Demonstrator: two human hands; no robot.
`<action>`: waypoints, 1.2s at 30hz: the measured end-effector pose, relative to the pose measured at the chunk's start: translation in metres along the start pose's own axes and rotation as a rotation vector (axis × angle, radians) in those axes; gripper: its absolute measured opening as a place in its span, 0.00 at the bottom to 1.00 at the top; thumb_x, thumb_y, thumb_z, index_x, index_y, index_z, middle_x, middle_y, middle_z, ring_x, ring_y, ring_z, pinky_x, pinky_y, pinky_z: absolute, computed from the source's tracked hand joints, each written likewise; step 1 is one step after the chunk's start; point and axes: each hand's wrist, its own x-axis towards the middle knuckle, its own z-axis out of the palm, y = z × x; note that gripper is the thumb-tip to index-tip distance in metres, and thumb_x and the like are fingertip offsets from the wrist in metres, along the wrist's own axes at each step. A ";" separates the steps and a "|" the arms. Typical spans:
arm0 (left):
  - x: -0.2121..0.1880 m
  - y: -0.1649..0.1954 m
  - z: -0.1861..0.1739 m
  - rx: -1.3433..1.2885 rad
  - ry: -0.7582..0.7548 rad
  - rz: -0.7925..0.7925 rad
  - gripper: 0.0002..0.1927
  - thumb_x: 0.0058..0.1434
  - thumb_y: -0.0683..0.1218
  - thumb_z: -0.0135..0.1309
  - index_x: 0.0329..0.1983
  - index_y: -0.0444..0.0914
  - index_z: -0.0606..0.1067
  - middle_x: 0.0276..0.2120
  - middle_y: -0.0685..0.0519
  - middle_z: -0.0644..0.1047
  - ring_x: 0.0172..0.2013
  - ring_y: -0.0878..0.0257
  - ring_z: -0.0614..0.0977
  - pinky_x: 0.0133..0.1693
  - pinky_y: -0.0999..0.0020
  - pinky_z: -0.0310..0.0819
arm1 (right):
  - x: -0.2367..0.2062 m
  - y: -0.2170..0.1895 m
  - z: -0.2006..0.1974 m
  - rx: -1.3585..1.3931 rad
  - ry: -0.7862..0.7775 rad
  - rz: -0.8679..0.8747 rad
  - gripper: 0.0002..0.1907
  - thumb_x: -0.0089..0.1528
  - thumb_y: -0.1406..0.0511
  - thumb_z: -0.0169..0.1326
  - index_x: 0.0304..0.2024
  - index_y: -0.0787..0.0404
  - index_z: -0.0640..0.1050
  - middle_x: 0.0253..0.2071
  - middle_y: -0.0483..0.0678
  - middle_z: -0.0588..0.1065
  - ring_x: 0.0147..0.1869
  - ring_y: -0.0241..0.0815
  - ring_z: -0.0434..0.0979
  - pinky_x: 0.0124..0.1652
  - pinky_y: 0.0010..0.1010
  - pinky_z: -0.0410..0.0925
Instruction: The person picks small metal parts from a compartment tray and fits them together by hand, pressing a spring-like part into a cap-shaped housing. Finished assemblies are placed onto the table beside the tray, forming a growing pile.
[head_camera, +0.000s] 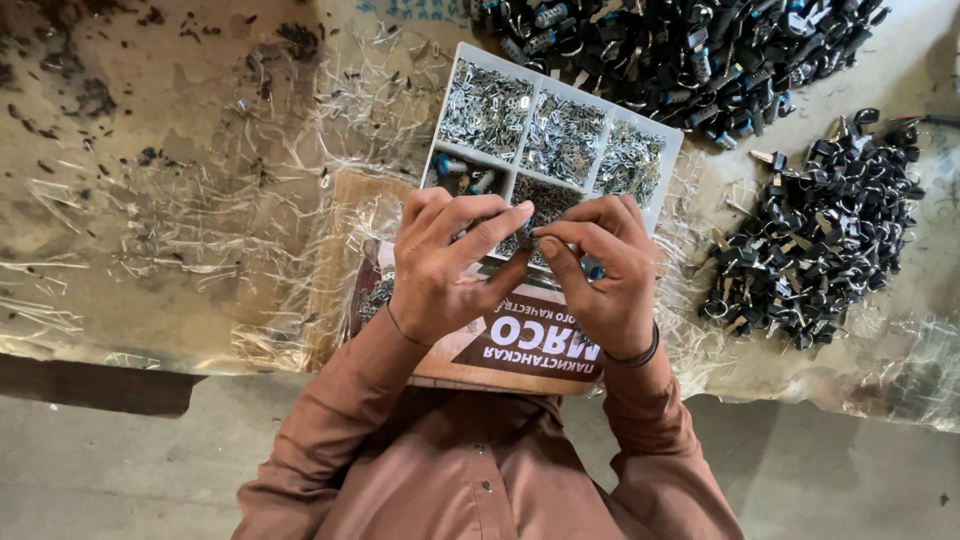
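My left hand (447, 262) and my right hand (601, 268) meet fingertip to fingertip over the near edge of a white compartment tray (553, 86). Together they pinch a small dark part (530, 238) between thumbs and forefingers; most of it is hidden by the fingers. A bit of blue (596, 272) shows under my right hand. The tray's cells hold several small shiny metal pieces (487, 108), and one cell has blue-capped parts (447, 166). Under my hands lies a brown printed cardboard piece (520, 345).
A large heap of black and silver parts (670, 50) lies at the top. A second heap of black parts (825, 235) sits to the right. Crumpled clear plastic film (200, 230) covers the stained brown table. The table's near edge (100, 365) runs above a grey floor.
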 end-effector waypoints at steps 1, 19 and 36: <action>0.000 0.000 0.000 0.005 0.001 0.007 0.26 0.54 0.44 0.72 0.56 0.42 0.80 0.47 0.58 0.77 0.42 0.59 0.75 0.51 0.62 0.67 | 0.001 -0.002 0.000 -0.009 0.004 -0.017 0.05 0.62 0.70 0.65 0.40 0.61 0.83 0.38 0.46 0.75 0.42 0.41 0.69 0.41 0.31 0.65; -0.002 -0.004 -0.001 0.037 0.023 0.058 0.23 0.58 0.44 0.71 0.57 0.40 0.80 0.48 0.56 0.78 0.39 0.61 0.75 0.49 0.62 0.66 | -0.009 -0.003 0.019 -0.098 0.163 -0.058 0.05 0.60 0.70 0.68 0.39 0.63 0.84 0.35 0.46 0.75 0.38 0.38 0.73 0.37 0.29 0.66; 0.004 0.002 -0.008 -0.189 -0.001 -0.042 0.22 0.54 0.44 0.71 0.53 0.41 0.79 0.48 0.55 0.80 0.43 0.59 0.77 0.49 0.64 0.69 | -0.011 0.009 0.007 0.342 0.033 0.091 0.08 0.68 0.66 0.58 0.39 0.67 0.81 0.39 0.47 0.73 0.40 0.34 0.70 0.37 0.24 0.63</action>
